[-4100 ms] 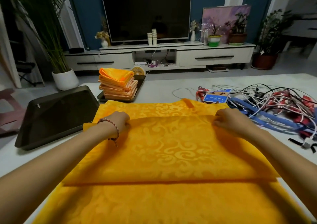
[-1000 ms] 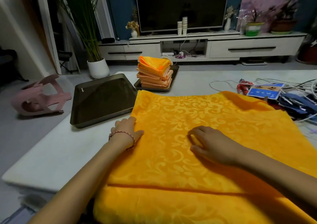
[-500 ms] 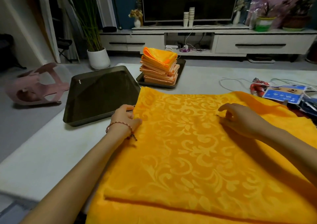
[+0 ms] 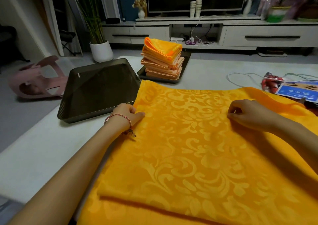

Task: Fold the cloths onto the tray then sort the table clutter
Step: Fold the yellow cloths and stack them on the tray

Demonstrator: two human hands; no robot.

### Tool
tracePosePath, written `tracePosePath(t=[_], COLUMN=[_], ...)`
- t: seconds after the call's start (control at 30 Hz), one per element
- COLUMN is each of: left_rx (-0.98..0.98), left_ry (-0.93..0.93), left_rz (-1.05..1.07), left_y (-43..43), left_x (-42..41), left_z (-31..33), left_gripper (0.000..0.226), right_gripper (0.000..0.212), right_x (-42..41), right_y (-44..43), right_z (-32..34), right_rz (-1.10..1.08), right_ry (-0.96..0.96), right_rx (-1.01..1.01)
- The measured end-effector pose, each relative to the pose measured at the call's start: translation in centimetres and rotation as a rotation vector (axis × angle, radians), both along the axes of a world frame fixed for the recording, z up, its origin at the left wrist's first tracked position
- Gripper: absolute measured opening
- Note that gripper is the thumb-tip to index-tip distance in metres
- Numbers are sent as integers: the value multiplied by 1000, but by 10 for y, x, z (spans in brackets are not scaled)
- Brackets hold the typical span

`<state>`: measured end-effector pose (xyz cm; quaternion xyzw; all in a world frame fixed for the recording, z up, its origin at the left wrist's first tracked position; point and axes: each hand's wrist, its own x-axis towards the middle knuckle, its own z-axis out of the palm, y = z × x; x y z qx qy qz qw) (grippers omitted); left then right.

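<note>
The yellow cloth (image 4: pixel 189 156) in two pinches: left hand (image 4: pixel 128 115) at its edge, right hand (image 4: pixel 247 114) mid-fabric.

Four seconds before, we held the folded edge of the yellow cloth (image 4: pixel 189 156) with both hands, and a strip of the lower layer showed beyond them. At the left, the upper layer now reaches the far edge. One second before, both hands lay flat on the fabric. The left hand (image 4: pixel 128 115) has since advanced along the cloth's left border to the near corner of the dark tray (image 4: pixel 98 90), fingers curled at that border. The right hand (image 4: pixel 249 115) has moved from mid-cloth out to the right, thumb and curled fingertip meeting on the fabric. Our view has swung left, so the pink stool (image 4: pixel 36 85) on the floor has entered.
</note>
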<state>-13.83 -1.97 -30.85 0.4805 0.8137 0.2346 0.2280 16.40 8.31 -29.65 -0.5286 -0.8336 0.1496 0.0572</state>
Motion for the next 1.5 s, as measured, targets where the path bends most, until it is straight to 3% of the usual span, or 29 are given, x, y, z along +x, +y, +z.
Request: tracePosePath(t=[0.3, 0.6, 0.7, 0.97, 1.5], left_rx=[-57, -230, -275, -392, -201], left_ry=[151, 109, 137, 253, 288], left_rz=[30, -1, -5, -80, -7], left_y=[-6, -17, -17, -20, -11], left_x=[9, 0, -2, -3, -2], left_z=[0, 7, 8, 12, 1], left_gripper=[29, 37, 39, 40, 42], right_gripper=[3, 12, 5, 13, 16], right_x=[6, 10, 8, 6, 1], right_y=[2, -4, -6, -9, -2], right_z=[7, 21, 21, 23, 0], right_rz=[4, 25, 21, 16, 29], right_ry=[-110, -176, -188, -239, -211], right_rx=[-56, -239, -214, -240, 89])
